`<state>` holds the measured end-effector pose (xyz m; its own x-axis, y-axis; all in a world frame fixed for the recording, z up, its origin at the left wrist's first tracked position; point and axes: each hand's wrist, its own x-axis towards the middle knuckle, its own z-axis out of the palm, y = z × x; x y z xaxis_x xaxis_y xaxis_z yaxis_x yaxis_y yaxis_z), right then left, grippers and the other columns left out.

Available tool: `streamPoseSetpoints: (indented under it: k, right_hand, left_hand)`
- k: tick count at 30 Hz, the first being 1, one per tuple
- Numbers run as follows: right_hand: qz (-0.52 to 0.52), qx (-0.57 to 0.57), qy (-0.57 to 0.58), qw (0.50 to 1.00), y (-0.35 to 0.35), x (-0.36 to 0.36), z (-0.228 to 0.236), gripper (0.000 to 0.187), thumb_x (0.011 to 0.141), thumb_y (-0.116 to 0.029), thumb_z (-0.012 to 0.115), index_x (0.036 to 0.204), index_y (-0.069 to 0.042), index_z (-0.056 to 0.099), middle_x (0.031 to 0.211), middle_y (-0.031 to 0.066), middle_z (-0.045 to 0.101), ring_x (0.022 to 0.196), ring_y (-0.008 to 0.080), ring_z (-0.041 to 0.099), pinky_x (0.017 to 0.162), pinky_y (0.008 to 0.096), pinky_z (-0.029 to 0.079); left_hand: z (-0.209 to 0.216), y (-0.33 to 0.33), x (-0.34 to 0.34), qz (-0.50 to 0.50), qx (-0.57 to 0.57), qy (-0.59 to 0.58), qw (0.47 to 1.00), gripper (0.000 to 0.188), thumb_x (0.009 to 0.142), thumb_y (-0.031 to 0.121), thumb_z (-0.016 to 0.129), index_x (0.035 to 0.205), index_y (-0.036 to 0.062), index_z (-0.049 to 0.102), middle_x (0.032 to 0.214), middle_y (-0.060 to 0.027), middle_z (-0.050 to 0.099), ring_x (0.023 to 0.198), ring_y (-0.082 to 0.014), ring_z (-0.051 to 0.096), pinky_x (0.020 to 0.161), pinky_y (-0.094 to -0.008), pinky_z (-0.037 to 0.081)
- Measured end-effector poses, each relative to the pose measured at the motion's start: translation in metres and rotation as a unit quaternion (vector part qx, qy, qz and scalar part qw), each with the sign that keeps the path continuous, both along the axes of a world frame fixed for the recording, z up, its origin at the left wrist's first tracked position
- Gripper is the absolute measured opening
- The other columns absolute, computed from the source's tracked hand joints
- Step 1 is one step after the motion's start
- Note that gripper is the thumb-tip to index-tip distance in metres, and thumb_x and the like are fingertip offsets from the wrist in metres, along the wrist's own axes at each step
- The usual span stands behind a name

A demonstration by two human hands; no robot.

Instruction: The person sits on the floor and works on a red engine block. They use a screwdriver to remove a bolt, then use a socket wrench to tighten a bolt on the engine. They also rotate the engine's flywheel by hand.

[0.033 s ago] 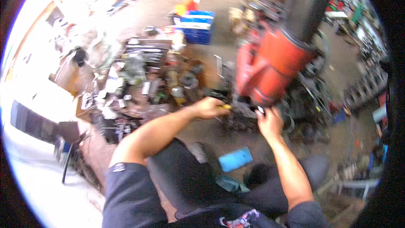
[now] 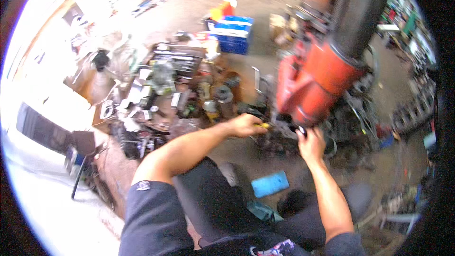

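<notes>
My left hand (image 2: 246, 126) is closed around a tool with a yellow handle (image 2: 263, 125); its working end is too blurred to make out. A dark, greasy metal assembly (image 2: 283, 135) lies just beyond the tool. Above it hangs a large red housing (image 2: 322, 78) with a thick black tube (image 2: 362, 14) rising out of it. At the housing's lower end, my right hand (image 2: 311, 143) is closed with its fingers pinched around a small dark-and-white piece (image 2: 302, 131), whose kind I cannot tell.
A blue flat pad (image 2: 270, 184) lies on the floor between my legs. Left of the assembly is a low surface crowded with parts and an open tool tray (image 2: 177, 59). A blue box (image 2: 231, 33) stands beyond. Metal parts (image 2: 414, 109) pile up on the right.
The whole scene sits a little further right and lower in the picture, as my head has turned slightly. Both hands stay at about the same places beside the red housing.
</notes>
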<state>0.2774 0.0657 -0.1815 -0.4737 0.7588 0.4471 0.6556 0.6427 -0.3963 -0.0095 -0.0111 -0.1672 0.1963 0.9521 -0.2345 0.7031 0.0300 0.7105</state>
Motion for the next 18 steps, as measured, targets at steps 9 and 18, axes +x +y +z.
streamPoseSetpoints:
  k: [9,18]
  right_hand:
    - [-0.020,-0.064,0.003,0.998,0.018,-0.004,-0.005,0.038,0.082,-0.027,0.072,0.108,0.000,0.066,0.123,0.0260,0.056,0.115,0.0462,0.050,0.098,0.0509,0.041]
    - [-0.050,-0.034,-0.012,0.998,0.009,-0.010,-0.003,0.037,0.083,-0.025,0.070,0.105,0.004,0.063,0.123,0.0280,0.053,0.120,0.0500,0.043,0.105,0.0569,0.033]
  left_hand:
    - [-0.012,0.012,-0.005,-0.013,0.031,-0.036,0.999,0.052,0.093,0.049,0.058,0.093,-0.0020,0.067,0.076,-0.0216,0.064,0.072,-0.0310,0.062,0.066,-0.0439,0.046]
    - [-0.014,0.015,-0.007,-0.005,0.011,-0.018,1.000,0.055,0.092,0.053,0.057,0.094,-0.0009,0.068,0.079,-0.0219,0.065,0.075,-0.0347,0.063,0.068,-0.0450,0.047]
